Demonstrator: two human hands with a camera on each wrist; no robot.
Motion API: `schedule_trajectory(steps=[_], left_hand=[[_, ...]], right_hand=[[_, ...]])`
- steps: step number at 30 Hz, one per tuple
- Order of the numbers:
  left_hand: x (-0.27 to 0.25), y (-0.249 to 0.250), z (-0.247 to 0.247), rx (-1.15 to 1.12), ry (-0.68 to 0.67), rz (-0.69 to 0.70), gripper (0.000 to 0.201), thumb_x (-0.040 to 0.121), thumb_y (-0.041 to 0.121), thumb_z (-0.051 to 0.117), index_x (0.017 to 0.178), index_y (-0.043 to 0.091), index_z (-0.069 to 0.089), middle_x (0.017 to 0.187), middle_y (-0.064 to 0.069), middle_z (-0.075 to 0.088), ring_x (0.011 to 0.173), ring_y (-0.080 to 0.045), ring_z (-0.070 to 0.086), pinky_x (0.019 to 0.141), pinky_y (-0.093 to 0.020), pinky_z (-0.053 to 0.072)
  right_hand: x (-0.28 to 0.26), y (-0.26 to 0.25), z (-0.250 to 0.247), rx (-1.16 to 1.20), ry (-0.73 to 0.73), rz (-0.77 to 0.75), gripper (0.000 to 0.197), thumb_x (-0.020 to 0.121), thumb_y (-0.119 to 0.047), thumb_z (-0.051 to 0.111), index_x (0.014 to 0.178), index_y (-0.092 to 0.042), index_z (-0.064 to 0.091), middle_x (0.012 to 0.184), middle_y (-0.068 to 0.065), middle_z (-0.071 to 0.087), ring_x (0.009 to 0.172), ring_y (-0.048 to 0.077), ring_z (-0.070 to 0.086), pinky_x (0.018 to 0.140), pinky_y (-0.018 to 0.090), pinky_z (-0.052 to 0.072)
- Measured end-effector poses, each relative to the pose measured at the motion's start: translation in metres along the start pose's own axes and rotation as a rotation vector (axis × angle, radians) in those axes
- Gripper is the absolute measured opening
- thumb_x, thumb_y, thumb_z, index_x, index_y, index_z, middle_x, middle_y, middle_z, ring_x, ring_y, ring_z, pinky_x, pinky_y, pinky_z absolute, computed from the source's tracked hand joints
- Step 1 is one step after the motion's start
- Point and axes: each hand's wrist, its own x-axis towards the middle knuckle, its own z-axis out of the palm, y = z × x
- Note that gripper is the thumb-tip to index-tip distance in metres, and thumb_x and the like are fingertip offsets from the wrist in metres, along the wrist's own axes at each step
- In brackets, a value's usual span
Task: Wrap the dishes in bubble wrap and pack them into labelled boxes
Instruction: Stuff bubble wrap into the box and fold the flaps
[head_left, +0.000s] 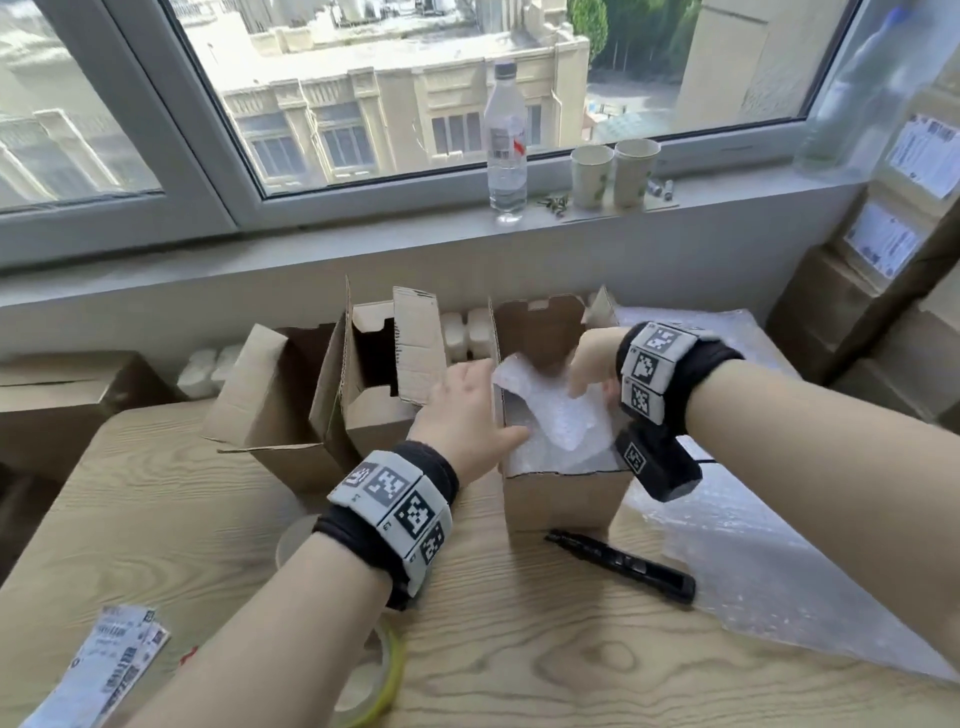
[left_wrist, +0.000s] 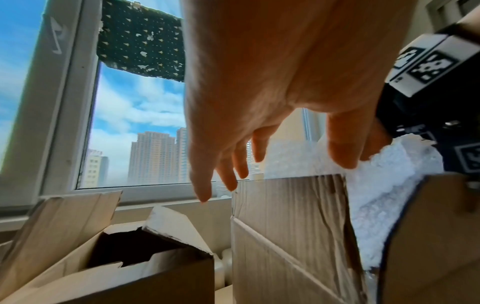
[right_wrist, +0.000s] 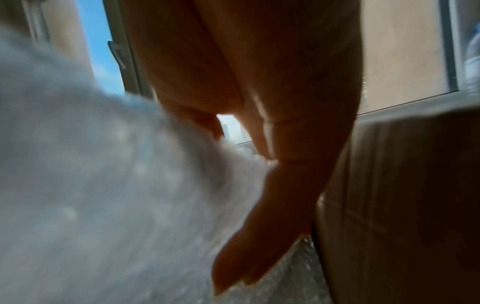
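Observation:
An open cardboard box (head_left: 563, 501) stands on the wooden table, filled with a white bubble wrap bundle (head_left: 553, 415); whatever is inside the wrap is hidden. My left hand (head_left: 475, 405) is at the box's left rim, its fingers (left_wrist: 228, 174) straight and spread above the outer wall and its thumb over the wrap (left_wrist: 384, 185). My right hand (head_left: 589, 366) reaches down into the box from the right. Its thumb and fingers (right_wrist: 262, 195) pinch the upper edge of the bubble wrap (right_wrist: 116, 174).
Two more open cartons (head_left: 371, 410) stand left of the box. A black marker (head_left: 623, 565) and a loose bubble wrap sheet (head_left: 769, 571) lie on the right, a tape roll (head_left: 382, 675) and labels (head_left: 111, 662) at the front left. The sill holds a bottle (head_left: 506, 140) and paper cups (head_left: 613, 174).

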Motion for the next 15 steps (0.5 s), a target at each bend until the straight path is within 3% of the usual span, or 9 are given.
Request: schedule_trajectory(steps=[2,3,5,9,12,15], left_hand=[[0.001,-0.005,0.002,0.000,0.018,0.114,0.089,0.082,0.049,0.064,0.150,0.027,0.013,0.154,-0.003,0.017,0.141,-0.023,0.019,0.116,-0.040,0.021],[0.003,-0.006,0.003,0.038,0.023,0.173,0.085,0.081,0.053,0.062,0.149,0.033,0.016,0.155,0.000,0.016,0.142,-0.023,0.017,0.116,-0.042,0.020],[0.005,-0.006,0.004,0.191,-0.022,0.266,0.069,0.083,0.063,0.053,0.143,0.038,0.032,0.156,0.004,0.019,0.143,-0.020,0.013,0.116,-0.045,0.015],[0.009,-0.006,0.010,0.313,-0.183,0.313,0.053,0.085,0.071,0.038,0.125,0.041,0.056,0.154,0.011,0.025,0.145,-0.021,0.002,0.116,-0.053,0.000],[0.009,-0.007,0.015,0.341,-0.201,0.339,0.051,0.084,0.071,0.040,0.120,0.041,0.061,0.154,0.009,0.022,0.145,-0.025,0.000,0.115,-0.055,-0.005],[0.009,-0.012,0.017,0.339,-0.187,0.330,0.052,0.082,0.072,0.043,0.116,0.038,0.063,0.154,0.007,0.019,0.145,-0.027,-0.001,0.116,-0.054,-0.005]], right_hand=[[0.006,0.004,-0.004,0.038,-0.025,0.030,0.059,0.094,-0.012,0.055,0.146,-0.006,0.028,0.146,0.010,0.039,0.128,0.023,0.045,0.090,0.027,0.041],[0.008,0.006,-0.007,0.114,-0.002,0.023,0.059,0.093,-0.005,0.053,0.146,-0.009,0.029,0.147,0.010,0.038,0.125,0.021,0.046,0.086,0.024,0.043],[0.017,0.007,-0.012,0.216,0.015,0.001,0.052,0.092,0.002,0.049,0.141,-0.014,0.041,0.144,0.008,0.043,0.121,0.020,0.047,0.078,0.021,0.042],[0.034,-0.002,-0.011,0.288,-0.012,0.018,0.046,0.088,-0.006,0.057,0.132,-0.019,0.053,0.135,0.012,0.053,0.113,0.027,0.055,0.093,0.034,0.045],[0.045,-0.015,-0.005,0.080,-0.165,0.050,0.051,0.090,-0.020,0.061,0.139,-0.015,0.044,0.133,0.009,0.054,0.113,0.025,0.056,0.086,0.028,0.044],[0.054,-0.031,-0.001,-0.229,-0.148,0.081,0.051,0.072,-0.039,0.077,0.114,-0.015,0.064,0.099,0.002,0.066,0.101,0.023,0.063,0.092,0.033,0.049]])
